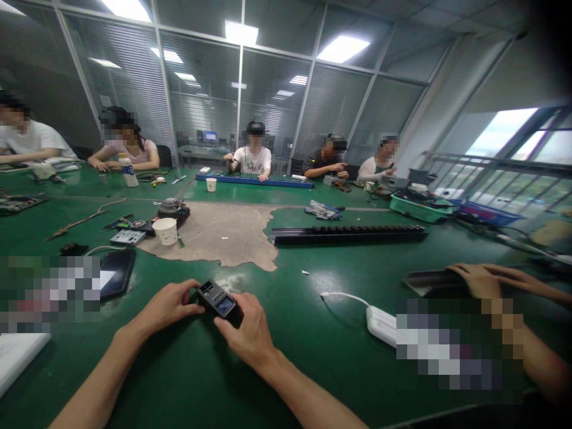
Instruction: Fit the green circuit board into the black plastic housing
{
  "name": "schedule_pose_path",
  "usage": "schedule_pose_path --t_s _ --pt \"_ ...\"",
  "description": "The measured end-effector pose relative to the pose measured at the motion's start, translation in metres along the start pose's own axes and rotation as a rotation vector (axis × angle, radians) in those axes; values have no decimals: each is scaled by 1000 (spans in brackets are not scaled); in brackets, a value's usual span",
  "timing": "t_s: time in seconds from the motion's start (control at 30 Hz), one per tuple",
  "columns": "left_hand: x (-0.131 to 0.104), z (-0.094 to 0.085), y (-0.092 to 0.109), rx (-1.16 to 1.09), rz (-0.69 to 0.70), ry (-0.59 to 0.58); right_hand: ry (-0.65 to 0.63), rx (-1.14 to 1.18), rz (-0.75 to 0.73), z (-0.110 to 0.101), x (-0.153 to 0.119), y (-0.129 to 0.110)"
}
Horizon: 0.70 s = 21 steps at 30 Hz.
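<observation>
Near the front of the table, a small dark boxy device (218, 300) with a little bluish screen and several slots on its upper face sits between my hands. My left hand (176, 304) pinches its far-left end with thumb and fingers. Wrapped about the opposite end, beside the screen, is my right hand (250, 330), thumb toward me and fingers along the far side. The underside of the device is hidden, so I cannot tell whether it rests on the table.
A paper cup (165, 231) and opened electronic parts (129, 236) stand on brown board (210, 232). Beyond lies a long black rail (348, 235). A white power bank (379, 325) with cable lies right, near another person's hands (480, 279). Several people sit across the green table (313, 369).
</observation>
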<state>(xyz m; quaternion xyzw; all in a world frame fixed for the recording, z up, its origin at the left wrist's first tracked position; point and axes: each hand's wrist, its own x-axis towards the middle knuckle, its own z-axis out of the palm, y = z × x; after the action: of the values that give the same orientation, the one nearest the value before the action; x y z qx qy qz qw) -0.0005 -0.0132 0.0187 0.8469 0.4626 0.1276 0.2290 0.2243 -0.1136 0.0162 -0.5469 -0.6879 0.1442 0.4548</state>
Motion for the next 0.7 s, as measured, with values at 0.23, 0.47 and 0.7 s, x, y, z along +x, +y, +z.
schedule_pose_path --t_s 0.23,0.47,0.7 --pt "0 -1 0 -29 -22 -27 92 146 26 -16 13 -3" --pt "-1 -4 3 -11 -26 -30 156 88 118 -18 21 29" --pt "0 -2 2 2 -37 -28 68 -25 158 -10 21 44"
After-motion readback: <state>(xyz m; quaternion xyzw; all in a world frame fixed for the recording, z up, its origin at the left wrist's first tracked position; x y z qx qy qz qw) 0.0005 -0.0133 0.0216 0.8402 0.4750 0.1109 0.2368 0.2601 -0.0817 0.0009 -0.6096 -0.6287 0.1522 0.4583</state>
